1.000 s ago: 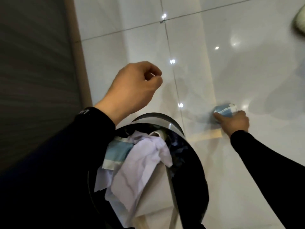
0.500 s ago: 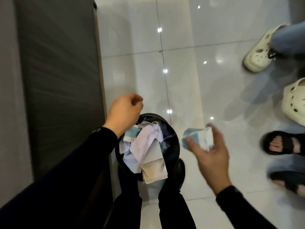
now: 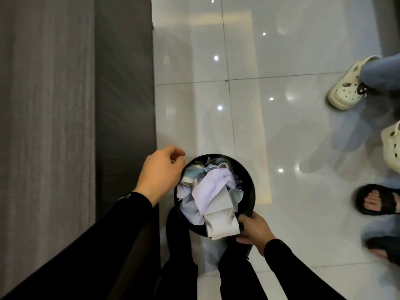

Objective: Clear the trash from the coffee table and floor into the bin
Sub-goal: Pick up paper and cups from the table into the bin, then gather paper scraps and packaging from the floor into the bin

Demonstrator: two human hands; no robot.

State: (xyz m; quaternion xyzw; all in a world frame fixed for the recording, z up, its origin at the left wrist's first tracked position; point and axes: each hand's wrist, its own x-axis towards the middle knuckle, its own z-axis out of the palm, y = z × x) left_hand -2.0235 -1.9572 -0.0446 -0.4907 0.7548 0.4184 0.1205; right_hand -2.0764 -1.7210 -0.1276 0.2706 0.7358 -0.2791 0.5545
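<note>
Bin (image 3: 252,191): black, round, on the tiled floor (image 3: 281,131) at 6 o'clock of the view, just beside the dark worktop (image 3: 65,105).
Trash: crumpled paper (image 3: 207,187) heaped in the bin; a white carton (image 3: 218,224) juts over its 6 o'clock rim.
Left hand (image 3: 161,169): at the bin's 10 o'clock rim, fingers curled; cannot tell whether it holds anything.
Right hand (image 3: 254,231): at the 5 o'clock rim, gripping the white carton's end.
Bystanders: cream clogs (image 3: 344,92) at 2 o'clock, black sandals (image 3: 376,200) at 4 o'clock.

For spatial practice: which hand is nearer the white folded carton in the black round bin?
Right: right hand touches the white folded carton; left hand hovers across the black round bin, beside its rim.
</note>
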